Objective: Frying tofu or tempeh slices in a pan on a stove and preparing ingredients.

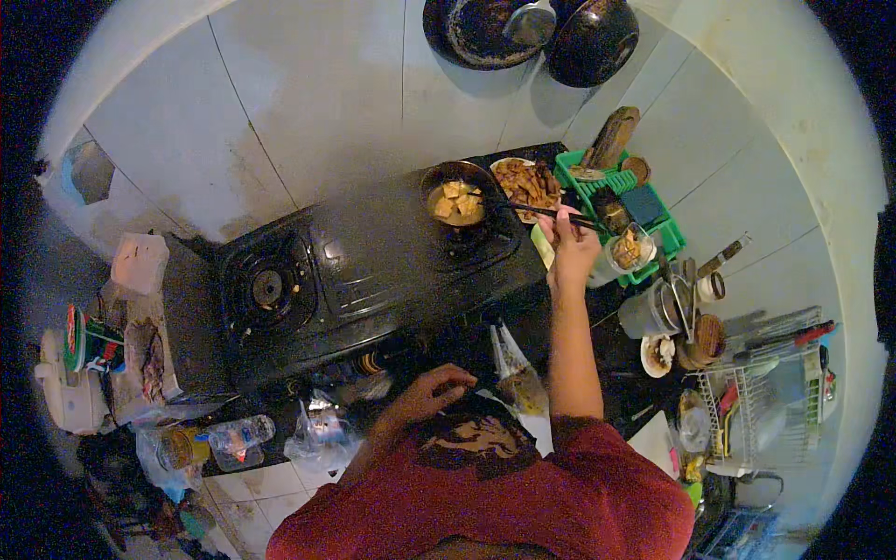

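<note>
My right hand (574,241) grips a pair of dark chopsticks (535,209), whose tips reach over a small pan (425,187) on the right burner of a black gas stove (364,269). Several golden fried pieces, perhaps tofu, (458,203) lie in liquid in the pan. Behind my right hand, a plate piled with browned fried pieces (525,183) sits beside the pan. My left hand (437,388) hangs in front of the stove near my body, fingers slightly bent, holding nothing that I can see.
At the right stands a green plastic basket (668,241) with a container of food (630,248). Farther right are a small bowl (656,355) and a wire dish rack (756,399). The left burner (267,288) holds no pan. Plastic bottles (241,434) lie at the lower left; woks (595,42) hang on the wall.
</note>
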`<state>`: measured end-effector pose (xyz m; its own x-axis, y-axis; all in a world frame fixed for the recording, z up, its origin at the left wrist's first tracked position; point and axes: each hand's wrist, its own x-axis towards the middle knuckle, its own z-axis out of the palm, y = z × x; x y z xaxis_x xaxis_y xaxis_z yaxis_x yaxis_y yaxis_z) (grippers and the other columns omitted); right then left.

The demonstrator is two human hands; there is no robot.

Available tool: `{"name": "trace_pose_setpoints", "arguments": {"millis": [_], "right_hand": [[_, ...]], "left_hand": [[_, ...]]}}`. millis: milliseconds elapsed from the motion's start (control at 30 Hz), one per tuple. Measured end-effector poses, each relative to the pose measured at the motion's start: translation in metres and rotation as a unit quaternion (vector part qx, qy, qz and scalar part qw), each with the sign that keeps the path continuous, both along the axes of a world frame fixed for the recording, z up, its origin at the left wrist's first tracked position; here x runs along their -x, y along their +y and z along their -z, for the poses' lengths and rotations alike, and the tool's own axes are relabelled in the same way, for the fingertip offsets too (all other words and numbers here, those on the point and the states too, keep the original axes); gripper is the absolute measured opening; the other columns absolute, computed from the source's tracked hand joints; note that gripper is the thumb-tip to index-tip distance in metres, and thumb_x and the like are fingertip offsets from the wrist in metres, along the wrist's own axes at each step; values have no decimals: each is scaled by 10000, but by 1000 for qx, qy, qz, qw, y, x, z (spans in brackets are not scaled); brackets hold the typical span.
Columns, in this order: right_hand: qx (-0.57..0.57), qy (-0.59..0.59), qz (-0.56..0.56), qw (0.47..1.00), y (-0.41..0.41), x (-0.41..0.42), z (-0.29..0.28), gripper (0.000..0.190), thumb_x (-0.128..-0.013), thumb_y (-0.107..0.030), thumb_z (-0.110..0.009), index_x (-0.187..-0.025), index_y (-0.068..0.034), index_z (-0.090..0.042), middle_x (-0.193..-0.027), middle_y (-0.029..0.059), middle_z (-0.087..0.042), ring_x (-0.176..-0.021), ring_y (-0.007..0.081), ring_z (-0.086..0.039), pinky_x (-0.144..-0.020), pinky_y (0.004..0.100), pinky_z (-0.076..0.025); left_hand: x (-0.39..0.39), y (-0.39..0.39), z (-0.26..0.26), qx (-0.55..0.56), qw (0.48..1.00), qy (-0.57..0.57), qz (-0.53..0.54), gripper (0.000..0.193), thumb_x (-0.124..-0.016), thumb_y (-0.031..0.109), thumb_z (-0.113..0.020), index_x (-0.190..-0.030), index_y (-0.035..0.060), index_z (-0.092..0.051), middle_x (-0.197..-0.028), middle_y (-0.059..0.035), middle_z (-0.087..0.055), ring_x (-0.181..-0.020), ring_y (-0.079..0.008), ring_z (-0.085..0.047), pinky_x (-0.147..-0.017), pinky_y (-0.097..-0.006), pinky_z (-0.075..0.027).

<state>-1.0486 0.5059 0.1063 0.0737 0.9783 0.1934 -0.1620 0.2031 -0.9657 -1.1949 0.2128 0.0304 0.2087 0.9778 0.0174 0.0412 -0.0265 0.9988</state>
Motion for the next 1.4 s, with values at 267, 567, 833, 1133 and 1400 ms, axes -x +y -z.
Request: {"name": "trace_pose_setpoints", "arguments": {"millis": [267, 567, 833, 1133, 1400], "right_hand": [[-1, 31, -1, 1000, -24, 4, 1, 250, -899, -138, -650, -1017, 76, -596, -927, 139, -640, -800, 237, -679, -723, 294, -587], [-22, 84, -5, 996, -44, 10, -22, 238, -901, -135, -646, -1014, 69, -600, -895, 112, -636, -785, 221, -671, -733, 295, -585], [4, 52, 26, 998, -24, 9, 0, 203, -902, -114, -640, -998, 61, -605, -893, 112, -637, -785, 222, -673, -728, 298, -588], [-13, 144, -36, 989, -32, 20, -32, 214, -904, -113, -635, -1018, 63, -594, -936, 122, -634, -804, 240, -677, -744, 316, -588], [-3, 12, 67, 998, -4, -29, -30, 216, -919, -114, -611, -1020, 75, -586, -960, 136, -632, -812, 242, -679, -750, 311, -592]], "left_hand": [[3, -14, 12, -10, 1000, -20, 18, 296, -961, 256, -547, -1154, 38, -603, -1123, -91, -583, -1082, -215, -558, -936, -343, -443], [5, -24, 13, -8, 1000, -2, 13, 254, -945, 215, -573, -1132, 51, -620, -1098, -84, -589, -1058, -208, -563, -932, -338, -443], [4, -21, 11, -39, 999, 13, -11, 255, -941, 217, -578, -1135, 59, -623, -1099, -78, -587, -1061, -198, -556, -931, -323, -436], [-4, -11, 15, -41, 998, 31, -46, 253, -937, 236, -582, -1129, 78, -626, -1088, -68, -588, -1038, -183, -556, -896, -312, -444], [-25, 7, 11, -30, 998, 52, -27, 261, -934, 248, -584, -1130, 80, -629, -1088, -69, -590, -1025, -187, -560, -884, -316, -447]]}}
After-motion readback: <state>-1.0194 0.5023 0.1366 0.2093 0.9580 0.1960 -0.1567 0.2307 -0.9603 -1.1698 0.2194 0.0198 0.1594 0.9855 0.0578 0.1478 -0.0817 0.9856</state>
